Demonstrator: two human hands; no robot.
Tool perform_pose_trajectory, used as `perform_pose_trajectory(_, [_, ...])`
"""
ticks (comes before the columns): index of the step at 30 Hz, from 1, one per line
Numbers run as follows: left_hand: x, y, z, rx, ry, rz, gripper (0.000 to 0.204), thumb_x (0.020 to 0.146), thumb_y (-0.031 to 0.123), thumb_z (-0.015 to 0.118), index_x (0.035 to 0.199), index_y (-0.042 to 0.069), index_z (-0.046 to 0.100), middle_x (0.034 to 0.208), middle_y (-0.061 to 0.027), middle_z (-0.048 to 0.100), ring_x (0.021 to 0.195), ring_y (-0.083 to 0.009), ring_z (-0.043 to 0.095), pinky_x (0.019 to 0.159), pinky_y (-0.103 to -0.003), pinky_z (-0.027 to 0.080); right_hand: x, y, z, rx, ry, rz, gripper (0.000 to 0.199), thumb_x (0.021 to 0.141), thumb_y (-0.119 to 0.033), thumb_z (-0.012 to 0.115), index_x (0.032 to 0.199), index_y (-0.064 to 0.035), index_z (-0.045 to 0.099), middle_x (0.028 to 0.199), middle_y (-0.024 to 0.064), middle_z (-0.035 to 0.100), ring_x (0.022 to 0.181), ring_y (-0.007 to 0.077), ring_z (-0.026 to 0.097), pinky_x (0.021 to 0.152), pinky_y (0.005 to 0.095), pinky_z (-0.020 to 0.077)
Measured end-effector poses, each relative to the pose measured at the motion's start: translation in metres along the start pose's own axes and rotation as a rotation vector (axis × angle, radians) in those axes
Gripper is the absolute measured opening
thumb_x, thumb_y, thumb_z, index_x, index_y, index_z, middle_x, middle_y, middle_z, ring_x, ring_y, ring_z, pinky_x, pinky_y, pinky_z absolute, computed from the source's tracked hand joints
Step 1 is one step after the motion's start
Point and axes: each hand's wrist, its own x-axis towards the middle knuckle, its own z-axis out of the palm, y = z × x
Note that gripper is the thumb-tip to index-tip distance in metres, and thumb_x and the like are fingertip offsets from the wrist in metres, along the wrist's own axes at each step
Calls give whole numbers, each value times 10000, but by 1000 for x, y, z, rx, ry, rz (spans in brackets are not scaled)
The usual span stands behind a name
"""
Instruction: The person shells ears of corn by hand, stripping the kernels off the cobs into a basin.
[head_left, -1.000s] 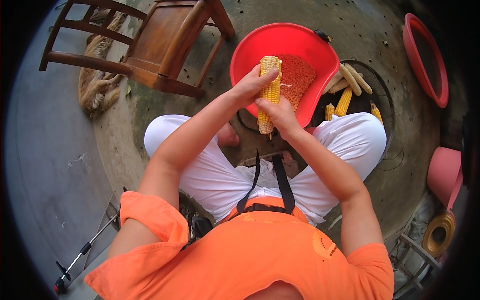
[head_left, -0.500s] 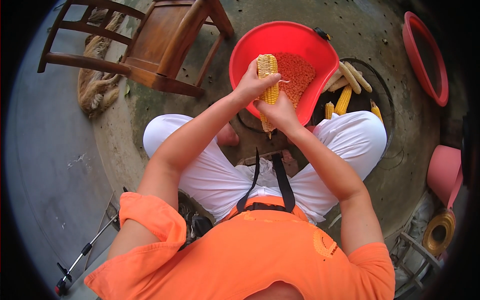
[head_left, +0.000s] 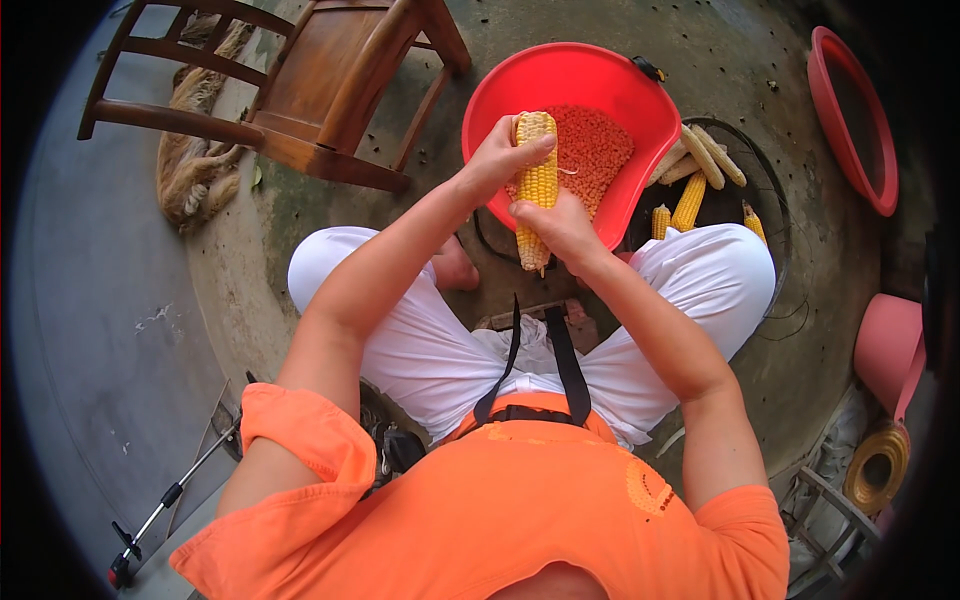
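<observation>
From where I stand, most of the left hand's (head_left: 503, 155) fingers are lost behind the corn cob (head_left: 538, 187), and the right hand (head_left: 568, 230) covers part of its lower half. Kernels (head_left: 595, 160) in the red basin (head_left: 515, 80) disappear behind them — how far, I can't tell. The dark thing (head_left: 648, 69) on the rim is too small to name; the wooden chair (head_left: 310, 110) is cut off above.

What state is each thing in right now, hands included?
Held corn cob: mostly covered in kernels, paler at both ends
Left hand: closed on the cob's far part
Right hand: closed on its near part
Red basin: partly filled
Loose kernels: heaped inside
Pale cobs: bare-looking, piled
Yellow corn cobs: kernels on
Wooden chair: upright or tipped, cannot tell
</observation>
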Motion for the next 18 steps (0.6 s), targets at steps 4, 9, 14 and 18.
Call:
perform_pose_trajectory(4, [4, -7, -5, -232, -28, -91, 551, 776, 269, 669, 1167, 4, 387, 1001, -69, 508, 904, -124, 517, 778, -276, 439, -4, -6, 2, 102, -81, 81, 330, 754, -184, 603, 1012, -5, 506, 848, 26, 550, 736, 108, 544, 632, 253, 441])
perform_pose_trajectory(9, [-1, -12, 14, -186, -118, 83, 523, 801, 291, 634, 1177, 21, 388, 960, -48, 508, 791, -113, 545, 696, -267, 469, 3, 3, -2, 56, -24, 18, 308, 764, -192, 606, 998, -11, 521, 850, 27, 554, 731, 103, 541, 630, 253, 439])
perform_pose_trajectory(14, [5, -9, 4, -248, -39, -167, 443, 747, 234, 698, 1055, 48, 439, 926, -41, 517, 798, -100, 528, 658, -261, 459, -4, 1, 7, 108, -76, 34, 301, 773, -203, 607, 997, -17, 527, 847, 29, 563, 726, 108, 540, 638, 255, 438])
perform_pose_trajectory(18, [4, -13, 3, -419, -107, -179, 427, 736, 190, 701, 1044, 57, 438, 911, -31, 519, 765, -91, 524, 626, -263, 456, -5, 0, 7, 193, -90, 83, 296, 770, -198, 612, 989, -18, 526, 848, 31, 564, 730, 112, 542, 643, 255, 439])
